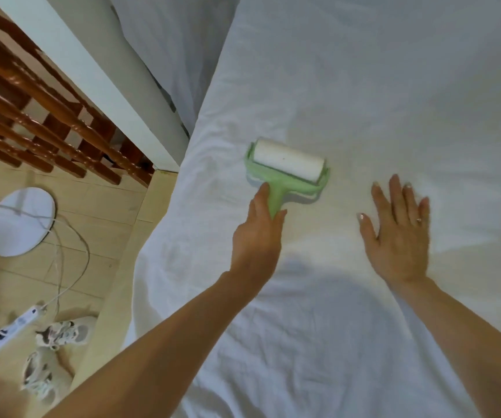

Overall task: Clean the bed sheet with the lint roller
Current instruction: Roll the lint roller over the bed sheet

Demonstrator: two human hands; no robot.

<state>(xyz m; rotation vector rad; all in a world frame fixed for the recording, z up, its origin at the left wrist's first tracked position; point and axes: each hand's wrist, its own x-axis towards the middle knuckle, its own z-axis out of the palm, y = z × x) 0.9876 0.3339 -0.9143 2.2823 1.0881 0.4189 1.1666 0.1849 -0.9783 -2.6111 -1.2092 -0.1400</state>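
Note:
A white bed sheet (pixel 363 86) covers the bed and fills most of the view, with soft wrinkles toward its left edge. The lint roller (pixel 288 164) has a light green frame and handle and a white sticky roll, which lies on the sheet near the middle. My left hand (pixel 258 236) grips the green handle from below, thumb on its left side. To the right of the roller, my right hand (pixel 400 233) rests flat on the sheet with fingers spread, a ring on one finger.
The bed's left edge drops to a wooden floor. There stand a white fan base (pixel 20 221) with a cable, a power strip (pixel 17 324) and a pair of light sneakers (pixel 53 351). A wooden railing (pixel 47 122) and a white post (pixel 98 79) lie beyond.

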